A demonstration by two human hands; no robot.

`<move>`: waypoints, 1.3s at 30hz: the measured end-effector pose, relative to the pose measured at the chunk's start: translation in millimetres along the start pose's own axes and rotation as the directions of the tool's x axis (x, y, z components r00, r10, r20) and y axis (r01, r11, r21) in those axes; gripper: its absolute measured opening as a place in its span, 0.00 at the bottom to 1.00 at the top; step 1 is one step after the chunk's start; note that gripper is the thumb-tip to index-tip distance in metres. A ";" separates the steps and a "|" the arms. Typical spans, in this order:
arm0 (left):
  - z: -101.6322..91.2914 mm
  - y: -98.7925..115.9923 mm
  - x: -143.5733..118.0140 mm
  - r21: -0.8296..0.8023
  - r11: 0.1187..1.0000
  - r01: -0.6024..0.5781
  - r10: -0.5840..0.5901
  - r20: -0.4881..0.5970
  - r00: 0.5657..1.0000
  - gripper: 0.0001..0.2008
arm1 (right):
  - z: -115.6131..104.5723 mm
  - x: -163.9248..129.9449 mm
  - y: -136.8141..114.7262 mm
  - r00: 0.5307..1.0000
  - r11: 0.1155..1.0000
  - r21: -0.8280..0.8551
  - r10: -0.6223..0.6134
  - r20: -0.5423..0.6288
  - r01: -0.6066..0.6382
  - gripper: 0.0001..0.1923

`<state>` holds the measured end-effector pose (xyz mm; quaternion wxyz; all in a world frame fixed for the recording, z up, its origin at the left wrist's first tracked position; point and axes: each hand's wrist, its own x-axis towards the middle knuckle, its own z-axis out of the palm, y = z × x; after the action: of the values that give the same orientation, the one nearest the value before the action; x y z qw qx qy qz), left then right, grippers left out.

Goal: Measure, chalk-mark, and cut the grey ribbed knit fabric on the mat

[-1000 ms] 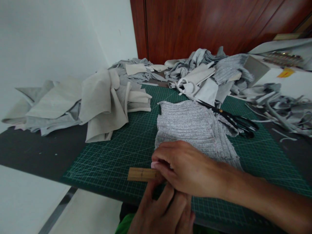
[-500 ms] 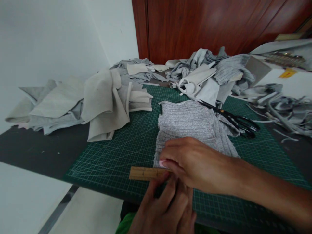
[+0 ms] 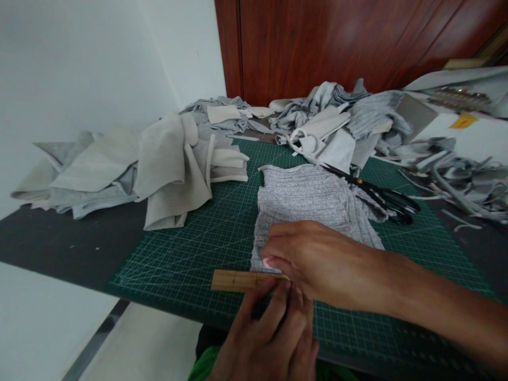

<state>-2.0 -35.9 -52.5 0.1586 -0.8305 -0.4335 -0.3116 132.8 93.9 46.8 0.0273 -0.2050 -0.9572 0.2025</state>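
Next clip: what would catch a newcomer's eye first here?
Two hands meet at the near edge of the green cutting mat: the right hand presses on a grey ribbed knit piece, and the left hand touches a wooden ruler at its near edge. Black scissors lie right of the knit, with grey fabric heaps behind.

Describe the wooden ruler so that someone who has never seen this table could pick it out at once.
On the green gridded cutting mat, look to its near edge, just below the grey ribbed knit fabric piece. There lies the flat tan wooden ruler, under the fingertips of the left hand and right hand. It is the only stiff, wood-coloured strip among soft grey cloth.
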 end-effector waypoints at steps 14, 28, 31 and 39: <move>0.5 -1.1 -0.2 0.016 1.000 -0.016 0.016 0.005 1.000 0.16 | -9.6 -31.4 10.0 0.997 0.999 -0.030 0.038 0.068 -0.036 0.11; 2.8 0.6 4.6 0.012 1.000 -0.006 0.006 -0.017 1.000 0.16 | 3.7 -41.5 16.3 0.999 0.999 0.033 0.031 0.026 -0.032 0.11; 2.9 1.3 4.8 0.010 1.000 -0.005 0.006 -0.027 1.000 0.16 | 2.1 -56.6 21.5 0.998 0.997 0.038 0.062 0.006 -0.063 0.12; 3.0 4.7 6.4 0.053 0.999 0.001 -0.003 0.035 0.999 0.17 | -2.6 -91.7 29.7 0.992 0.991 0.020 0.129 -0.006 -0.129 0.15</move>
<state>5.8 -33.0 -50.6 0.1725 -0.8311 -0.4451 -0.2855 228.3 82.7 40.2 0.0197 -0.2671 -0.9398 0.2124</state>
